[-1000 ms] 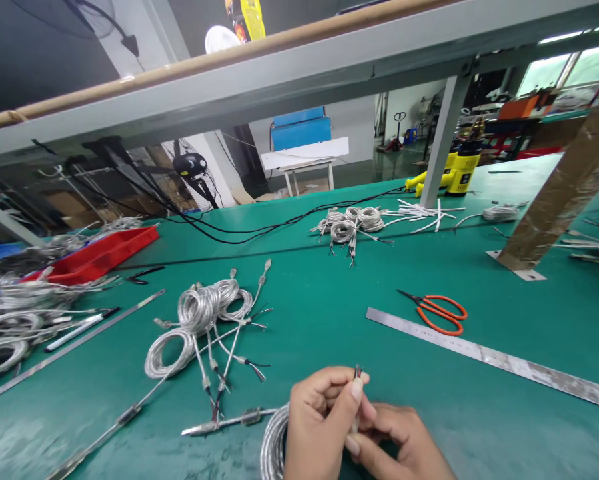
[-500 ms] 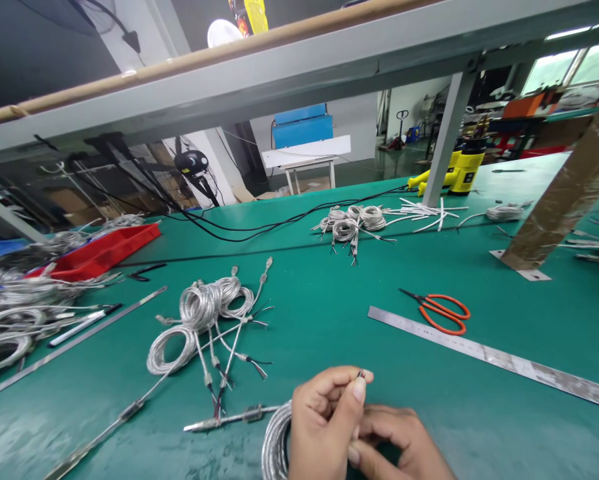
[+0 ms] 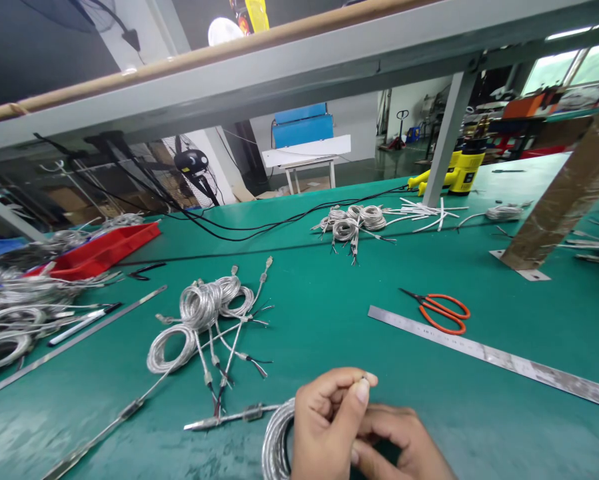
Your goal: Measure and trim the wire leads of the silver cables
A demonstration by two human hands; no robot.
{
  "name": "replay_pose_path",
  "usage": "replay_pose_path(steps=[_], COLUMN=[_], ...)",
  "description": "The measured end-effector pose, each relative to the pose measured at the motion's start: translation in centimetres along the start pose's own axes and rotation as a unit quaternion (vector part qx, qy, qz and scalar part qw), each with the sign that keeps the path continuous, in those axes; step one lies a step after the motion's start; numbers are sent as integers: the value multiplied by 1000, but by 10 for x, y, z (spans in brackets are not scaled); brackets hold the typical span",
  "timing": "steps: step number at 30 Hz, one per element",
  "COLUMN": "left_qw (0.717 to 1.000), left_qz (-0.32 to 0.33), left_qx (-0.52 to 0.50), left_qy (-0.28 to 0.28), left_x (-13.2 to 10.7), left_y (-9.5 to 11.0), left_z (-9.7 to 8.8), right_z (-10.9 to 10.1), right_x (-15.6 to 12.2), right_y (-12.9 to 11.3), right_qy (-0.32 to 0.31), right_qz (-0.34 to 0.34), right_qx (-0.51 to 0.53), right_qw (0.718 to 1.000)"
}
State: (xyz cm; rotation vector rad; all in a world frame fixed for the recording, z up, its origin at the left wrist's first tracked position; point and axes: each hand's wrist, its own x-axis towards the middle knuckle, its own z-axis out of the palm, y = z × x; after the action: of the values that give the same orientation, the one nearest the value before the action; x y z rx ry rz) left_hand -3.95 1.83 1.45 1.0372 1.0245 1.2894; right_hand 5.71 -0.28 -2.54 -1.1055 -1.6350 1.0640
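At the bottom of the view, my left hand (image 3: 326,423) is closed, with thumb and forefinger pinched over small wire ends that barely show at the tips. My right hand (image 3: 404,440) is closed just behind and to the right, touching the left. Its thumb and forefinger meet below the left fingers, on what seems to be the same cable, mostly hidden. A coil of clear-jacketed silver cable (image 3: 275,443) shows beside my left hand, partly covered by it. From the coil, a plug end with a small block (image 3: 252,413) lies to the left.
Several coiled cables (image 3: 199,307) with bare wire ends lie to the left, and more coils (image 3: 346,230) farther back. On the right are orange-handled scissors (image 3: 444,313) and a steel ruler (image 3: 479,350). A red tray (image 3: 104,250) stands left; a shelf post (image 3: 449,140) rises at the back.
Both hands have shifted very slightly to the right. The left thumb and forefinger now cover more of the wire ends. Everything else lies as before.
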Motion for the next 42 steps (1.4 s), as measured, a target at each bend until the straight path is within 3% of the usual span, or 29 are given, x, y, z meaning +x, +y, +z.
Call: replay_pose_path(steps=[7,16,20,24,27,31,35,42], left_qw=[1000,992,992,992,989,981,978,985], left_qz=[-4,-13,-78,-80,-97,-129,-142,-110], left_qx=[9,118,87,60,51,59,52,39], left_qy=[-11,-37,-50,-71,-95,-131,-145,-126], left_x=[-1,7,7,5,5,5,4,2], left_y=[2,-9,-7,-3,-5,-13,-16,-7], left_z=[0,-11,-10,-7,-6,-5,-3,-1], right_z=[-1,-5,-9,-21,-34,-43,-44,-42], right_x=[0,2,3,3,4,8,11,12], right_y=[-1,2,0,-3,-5,-12,-13,-11], right_qy=[-1,38,33,67,102,101,108,126], right_qz=[2,40,42,16,-1,-22,18,60], right_qx=[0,23,35,-3,33,53,58,185], right_qw=[1000,998,998,998,994,993,992,973])
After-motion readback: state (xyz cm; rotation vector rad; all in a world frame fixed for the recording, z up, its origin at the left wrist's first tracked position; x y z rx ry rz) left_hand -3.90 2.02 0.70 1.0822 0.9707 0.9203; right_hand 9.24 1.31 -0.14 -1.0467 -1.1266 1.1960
